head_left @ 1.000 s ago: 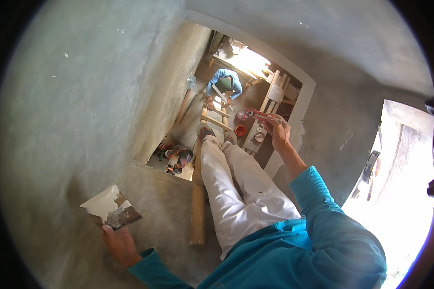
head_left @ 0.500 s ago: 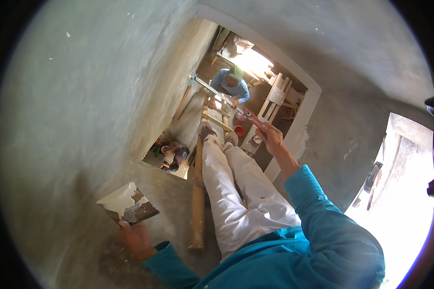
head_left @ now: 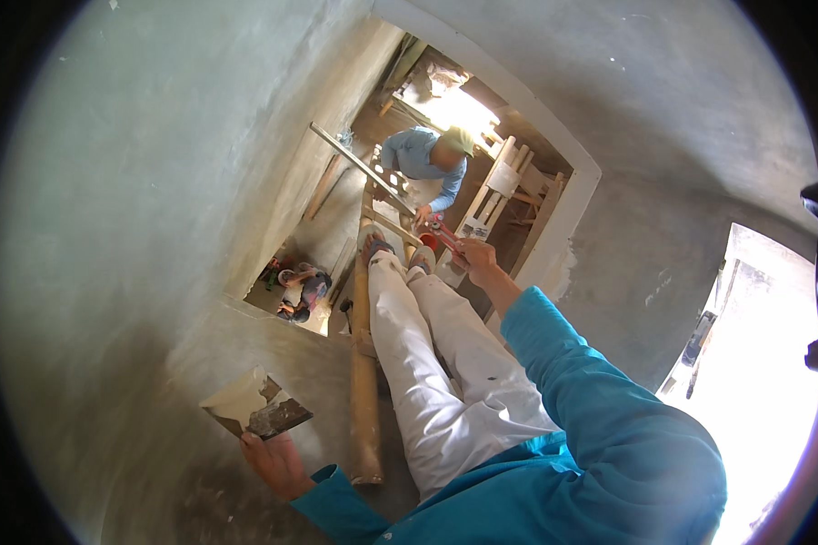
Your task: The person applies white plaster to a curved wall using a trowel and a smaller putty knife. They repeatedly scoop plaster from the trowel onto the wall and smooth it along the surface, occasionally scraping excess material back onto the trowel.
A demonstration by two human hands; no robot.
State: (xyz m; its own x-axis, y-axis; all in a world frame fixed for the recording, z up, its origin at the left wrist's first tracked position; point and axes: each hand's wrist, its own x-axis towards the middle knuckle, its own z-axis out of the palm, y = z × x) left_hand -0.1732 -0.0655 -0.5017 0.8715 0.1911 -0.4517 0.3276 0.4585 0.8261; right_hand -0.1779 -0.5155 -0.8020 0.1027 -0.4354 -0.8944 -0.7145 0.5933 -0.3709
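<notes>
My left hand grips a flat square plasterer's hawk from below, at its near corner. Pale wet plaster covers part of its dark face. Farther off, my right hand is closed around a red-handled tool. Its far end meets or overlaps the end of a long pale straight bar; whether they are joined I cannot tell. Beyond it, a co-worker in a light blue shirt and cap has a hand at that end of the bar.
I stand on a wooden ladder, its rails dropping towards the floor. Grey plastered walls close in around an opening. Below are another person, a red bucket and wooden frames. A bright window stands at the right.
The co-worker has leaned nearer and to the right, a hand now by the red tool. The bar's far end has shifted left in view. My right hand has moved slightly left; the hawk slightly right.
</notes>
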